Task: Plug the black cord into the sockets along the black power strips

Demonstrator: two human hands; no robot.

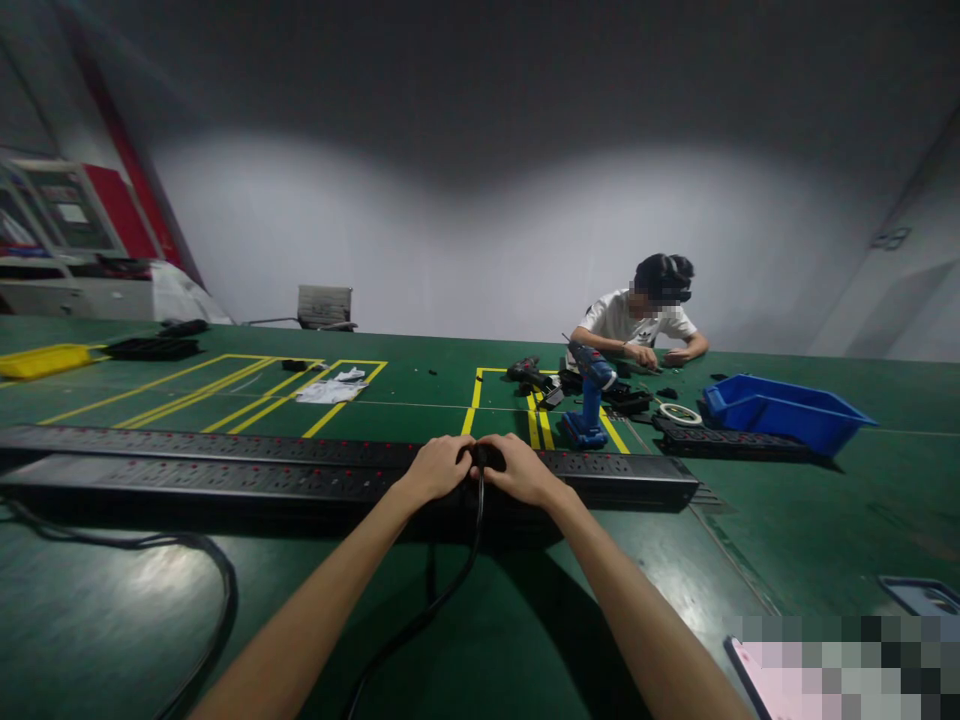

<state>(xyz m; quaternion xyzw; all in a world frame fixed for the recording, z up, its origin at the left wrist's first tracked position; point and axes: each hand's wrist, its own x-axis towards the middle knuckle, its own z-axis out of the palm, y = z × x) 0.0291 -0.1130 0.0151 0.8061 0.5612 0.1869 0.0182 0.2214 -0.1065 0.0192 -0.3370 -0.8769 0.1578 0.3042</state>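
Black plug (482, 456) appears pinched between left hand (439, 467) and right hand (519, 467), power strip (300, 482) beneath; drag from cord (479, 515) below the grip could tilt it.

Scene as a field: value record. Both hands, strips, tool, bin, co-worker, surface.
Left grip: at the end of a black cable; exact hold partly hidden
Right grip: at the same cable end, other side
Socket strips: long, black, side by side
Tool: blue power drill, upright beyond the strips
Bin: blue, right of the drill
Surface: green table, yellow lines
Co-worker: across the table, leaning over it
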